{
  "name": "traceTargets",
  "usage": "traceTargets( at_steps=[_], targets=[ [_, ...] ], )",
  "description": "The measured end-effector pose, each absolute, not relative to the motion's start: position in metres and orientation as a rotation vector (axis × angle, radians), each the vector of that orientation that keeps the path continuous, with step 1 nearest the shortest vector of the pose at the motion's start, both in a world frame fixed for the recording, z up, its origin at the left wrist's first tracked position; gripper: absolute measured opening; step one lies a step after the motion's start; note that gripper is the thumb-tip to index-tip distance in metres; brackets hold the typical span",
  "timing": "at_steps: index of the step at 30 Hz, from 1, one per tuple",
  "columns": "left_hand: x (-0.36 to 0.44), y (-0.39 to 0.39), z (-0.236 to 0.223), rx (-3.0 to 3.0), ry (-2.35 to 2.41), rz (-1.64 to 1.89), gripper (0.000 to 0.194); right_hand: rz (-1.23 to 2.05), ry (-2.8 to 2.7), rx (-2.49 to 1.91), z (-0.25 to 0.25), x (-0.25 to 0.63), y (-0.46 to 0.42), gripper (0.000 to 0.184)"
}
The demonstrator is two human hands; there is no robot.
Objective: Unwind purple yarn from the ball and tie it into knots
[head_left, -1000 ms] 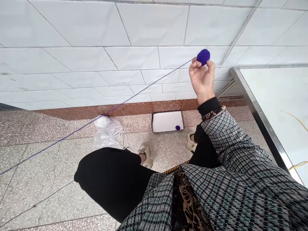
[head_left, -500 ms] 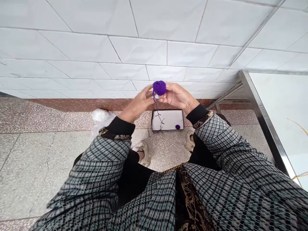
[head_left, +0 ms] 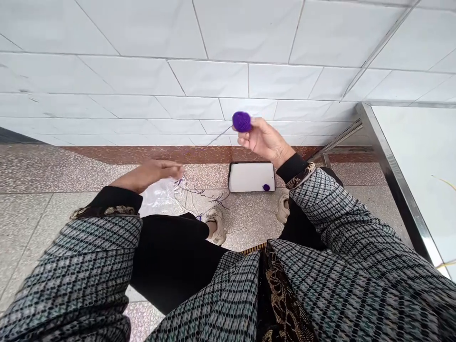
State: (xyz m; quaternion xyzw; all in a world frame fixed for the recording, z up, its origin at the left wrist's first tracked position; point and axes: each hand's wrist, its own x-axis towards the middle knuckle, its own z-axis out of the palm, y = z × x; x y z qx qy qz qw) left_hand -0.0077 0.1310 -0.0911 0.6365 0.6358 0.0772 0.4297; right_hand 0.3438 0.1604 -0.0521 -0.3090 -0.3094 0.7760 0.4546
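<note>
My right hand (head_left: 263,140) grips a ball of purple yarn (head_left: 241,121) between thumb and fingers, in front of the tiled wall. A thin purple strand (head_left: 219,137) slants down to the left from the ball toward my left hand (head_left: 155,173). My left hand's fingers are pressed together on that strand, low on the left side. Beneath its fingertips, more dark purple yarn (head_left: 213,197) trails over the floor and in front of my shoe. Loose white cord (head_left: 185,197) lies tangled with it.
A shallow black-rimmed box (head_left: 249,176) with a white inside sits on the speckled floor, a small purple ball (head_left: 266,187) in it. Left of it lies a clear plastic bag (head_left: 155,198). A metal-edged table (head_left: 399,175) stands at right; the white tiled wall (head_left: 199,78) rises ahead.
My left hand has moved away from the ball, down and to the left, drawing the strand out. The hanging yarn has shifted off the box to the left. My right hand stays nearly in place.
</note>
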Motion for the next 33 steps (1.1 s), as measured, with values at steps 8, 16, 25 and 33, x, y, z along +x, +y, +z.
traceTargets(
  at_steps=[8,16,25,33],
  targets=[
    [0.11,0.135,-0.11,1.422,1.034,0.884,0.077,2.105,-0.954,-0.954,-0.052,0.318,0.148,0.013],
    [0.136,0.12,-0.115,1.595,1.215,0.94,0.027,1.846,-0.909,-1.101,-0.057,0.319,0.169,0.012],
    [0.131,0.113,-0.102,1.476,1.252,0.911,0.018,1.643,-1.028,-1.202,-0.067,0.31,0.175,0.016],
    [0.138,0.11,-0.107,1.21,1.103,0.868,0.026,1.468,-1.133,-1.265,-0.073,0.316,0.179,0.016]
  ],
)
